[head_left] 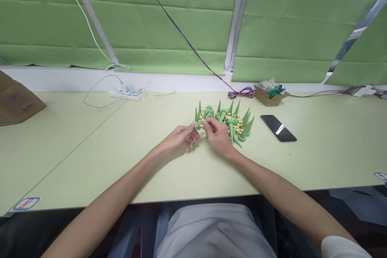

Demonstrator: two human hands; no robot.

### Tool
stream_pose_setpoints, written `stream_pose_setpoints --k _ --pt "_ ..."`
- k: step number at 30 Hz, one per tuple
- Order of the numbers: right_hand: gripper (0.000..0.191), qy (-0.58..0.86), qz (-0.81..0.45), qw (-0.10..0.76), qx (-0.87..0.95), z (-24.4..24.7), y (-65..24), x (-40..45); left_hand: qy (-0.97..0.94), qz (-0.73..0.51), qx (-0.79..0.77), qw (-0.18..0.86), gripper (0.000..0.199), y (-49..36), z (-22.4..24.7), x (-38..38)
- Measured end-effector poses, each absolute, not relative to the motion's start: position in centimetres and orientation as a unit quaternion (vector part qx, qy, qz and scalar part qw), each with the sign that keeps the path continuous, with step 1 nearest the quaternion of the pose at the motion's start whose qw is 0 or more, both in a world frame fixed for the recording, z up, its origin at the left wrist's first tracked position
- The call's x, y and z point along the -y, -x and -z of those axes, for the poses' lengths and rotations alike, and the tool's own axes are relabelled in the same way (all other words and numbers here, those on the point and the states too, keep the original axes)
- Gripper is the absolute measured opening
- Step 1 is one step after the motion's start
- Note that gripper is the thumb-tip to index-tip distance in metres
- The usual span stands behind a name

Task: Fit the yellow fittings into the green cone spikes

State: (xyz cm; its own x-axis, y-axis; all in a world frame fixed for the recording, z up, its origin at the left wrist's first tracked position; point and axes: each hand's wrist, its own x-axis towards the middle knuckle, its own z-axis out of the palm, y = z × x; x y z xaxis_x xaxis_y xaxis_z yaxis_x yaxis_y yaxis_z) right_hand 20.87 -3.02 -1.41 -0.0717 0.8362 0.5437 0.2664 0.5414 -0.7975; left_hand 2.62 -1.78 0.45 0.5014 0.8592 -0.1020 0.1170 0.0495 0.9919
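On the table in front of me is a pile of green plastic cones with flat round bases, mixed with small yellow pieces. My left hand is at the pile's left side, thumb and fingers pinching a light green cone piece. Close beside it, my right hand is closed, its thumb and forefinger together near the same piece. Whatever sits between the right fingertips is too small to make out. Several cones stand upright behind my hands, while others lie tilted; my right hand hides part of the pile.
A black phone lies to the right. Behind it stands a small cardboard box with clear and green plastic inside, beside coiled wires. A white power strip is at the back left, and a brown paper bag at the far left.
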Motion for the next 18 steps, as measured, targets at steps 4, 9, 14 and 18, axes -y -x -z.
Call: stream_pose_setpoints --k 4,9,14,18 --pt "0.029 0.395 -0.248 0.550 0.693 1.49 -20.96 3.02 -0.605 -0.301 -0.384 0.629 0.058 -2.55 -0.55 1.98" --pt "0.030 0.397 -0.252 0.546 0.694 1.50 -21.05 3.00 -0.617 -0.314 -0.367 0.621 0.056 -2.62 -0.59 2.13" --pt "0.032 0.395 -0.262 0.543 0.693 1.53 -21.13 2.84 -0.662 -0.311 -0.364 0.577 0.053 -2.29 -0.44 1.97" --pt "0.033 0.386 -0.287 0.546 0.686 1.71 -21.10 2.53 -0.726 -0.310 -0.380 0.483 0.050 -2.00 -0.53 2.11"
